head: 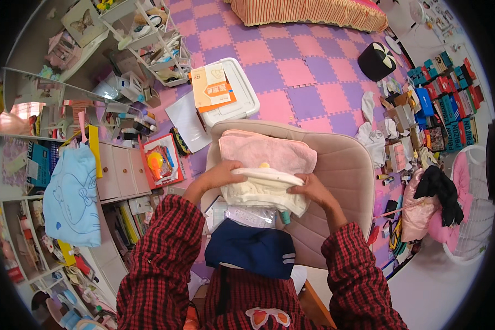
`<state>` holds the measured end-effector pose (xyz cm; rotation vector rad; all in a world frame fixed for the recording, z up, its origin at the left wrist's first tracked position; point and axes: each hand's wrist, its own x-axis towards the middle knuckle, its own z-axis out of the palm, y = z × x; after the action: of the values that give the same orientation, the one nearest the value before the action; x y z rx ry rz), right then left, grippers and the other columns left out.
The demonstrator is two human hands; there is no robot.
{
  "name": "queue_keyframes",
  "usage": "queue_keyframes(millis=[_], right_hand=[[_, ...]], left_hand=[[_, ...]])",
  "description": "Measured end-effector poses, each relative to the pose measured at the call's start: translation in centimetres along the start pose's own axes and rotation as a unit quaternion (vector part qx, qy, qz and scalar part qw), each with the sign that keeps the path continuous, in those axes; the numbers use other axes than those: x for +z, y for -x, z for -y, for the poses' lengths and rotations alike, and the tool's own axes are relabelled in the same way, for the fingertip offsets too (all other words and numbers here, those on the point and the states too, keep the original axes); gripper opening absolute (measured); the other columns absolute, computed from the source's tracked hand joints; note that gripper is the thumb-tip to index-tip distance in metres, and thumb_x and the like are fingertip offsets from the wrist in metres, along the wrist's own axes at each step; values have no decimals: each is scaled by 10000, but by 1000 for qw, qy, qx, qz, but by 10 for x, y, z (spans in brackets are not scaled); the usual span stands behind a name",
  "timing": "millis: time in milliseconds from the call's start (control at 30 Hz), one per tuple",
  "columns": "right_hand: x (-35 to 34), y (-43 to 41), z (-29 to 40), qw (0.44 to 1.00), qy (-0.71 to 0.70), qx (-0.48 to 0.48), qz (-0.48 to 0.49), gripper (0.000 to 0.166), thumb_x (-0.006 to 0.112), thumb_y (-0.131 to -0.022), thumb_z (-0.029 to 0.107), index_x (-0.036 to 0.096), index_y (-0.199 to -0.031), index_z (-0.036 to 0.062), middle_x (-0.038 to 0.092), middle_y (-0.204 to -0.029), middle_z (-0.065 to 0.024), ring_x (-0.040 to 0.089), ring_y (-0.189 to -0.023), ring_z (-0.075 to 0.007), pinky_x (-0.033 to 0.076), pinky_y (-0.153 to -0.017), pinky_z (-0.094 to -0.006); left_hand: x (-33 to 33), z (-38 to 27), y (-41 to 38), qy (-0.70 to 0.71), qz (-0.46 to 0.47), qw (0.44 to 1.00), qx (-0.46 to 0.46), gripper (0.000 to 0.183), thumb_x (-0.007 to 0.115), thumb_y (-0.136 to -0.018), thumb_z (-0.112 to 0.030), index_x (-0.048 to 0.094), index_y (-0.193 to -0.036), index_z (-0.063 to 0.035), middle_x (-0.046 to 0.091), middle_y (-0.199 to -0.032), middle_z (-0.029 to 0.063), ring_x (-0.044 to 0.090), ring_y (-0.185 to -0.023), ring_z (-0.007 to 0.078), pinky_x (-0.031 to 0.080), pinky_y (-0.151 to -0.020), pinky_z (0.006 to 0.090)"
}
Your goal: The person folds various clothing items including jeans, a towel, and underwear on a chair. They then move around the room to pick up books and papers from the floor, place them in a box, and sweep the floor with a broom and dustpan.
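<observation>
My left hand [227, 175] and my right hand [307, 187] grip opposite ends of a folded cream-white cloth garment [264, 189]. Beneath its far edge lies a folded pink towel-like cloth [268, 150], on the seat of a beige padded chair [346, 173]. Nearer to me, a clear plastic packet [251, 215] shows, with a small teal item [286, 217] beside it. Closest to my body is a folded navy-blue garment [251, 249] with two pale stripes at its right corner.
A white lidded storage box [245, 99] with a booklet [214, 86] on it stands beyond the chair, on pink and purple foam mats [272, 74]. Left are drawers [123, 167] and a hanging light-blue garment [72, 198]. Stacked shoe boxes [449, 107] and a wire basket [470, 206] stand right.
</observation>
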<state>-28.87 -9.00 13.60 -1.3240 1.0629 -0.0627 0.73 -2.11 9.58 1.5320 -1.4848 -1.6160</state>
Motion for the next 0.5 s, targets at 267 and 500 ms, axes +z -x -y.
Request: queue_keyframes(millis=[267, 500], right_hand=[[-14, -73, -16, 939, 192, -139, -249, 351, 714, -712, 158, 610, -1012, 8, 637, -989, -170, 610, -909, -316, 470, -762, -381], [47, -41, 15, 820, 362, -338, -288, 459, 689, -721, 90, 549, -1158, 92, 502, -1249, -136, 437, -1208, -318, 332, -983, -444]], left_hand=[[-17, 25, -55, -162, -242, 956, 32, 381, 697, -750, -201, 582, -1063, -17, 595, -1041, 134, 565, -956, 257, 460, -829, 360], [50, -2, -28, -368, -291, 876, 110, 552, 651, -801, -230, 460, -1297, -78, 382, -1385, 158, 318, -1305, 337, 241, -1078, 462]])
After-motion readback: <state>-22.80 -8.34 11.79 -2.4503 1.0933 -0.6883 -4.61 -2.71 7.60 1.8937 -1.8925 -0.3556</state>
